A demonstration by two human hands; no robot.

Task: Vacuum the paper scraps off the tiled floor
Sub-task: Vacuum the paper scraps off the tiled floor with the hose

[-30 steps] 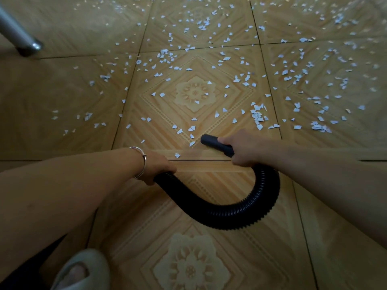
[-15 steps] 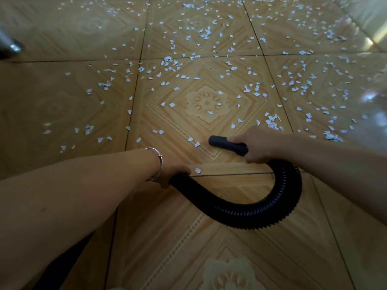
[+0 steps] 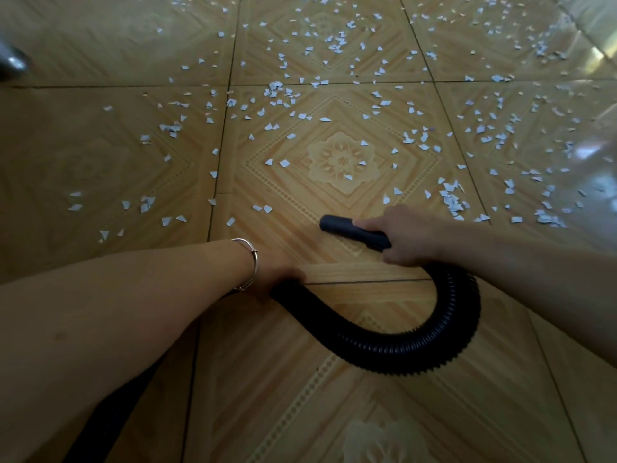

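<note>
The tiled floor [image 3: 334, 412] is strewn with paper scraps [image 3: 452, 198]. The right hand [image 3: 410, 238] curls fingers round the nozzle [image 3: 337, 225], the left hand [image 3: 277, 272] grips the hose [image 3: 417, 349]; best to skim low and slowly.

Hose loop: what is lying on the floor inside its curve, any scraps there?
Only bare tiled floor and a grout line show inside the hose curve; the paper scraps lie beyond it. Floor under the hose itself and the right hand is covered.
</note>
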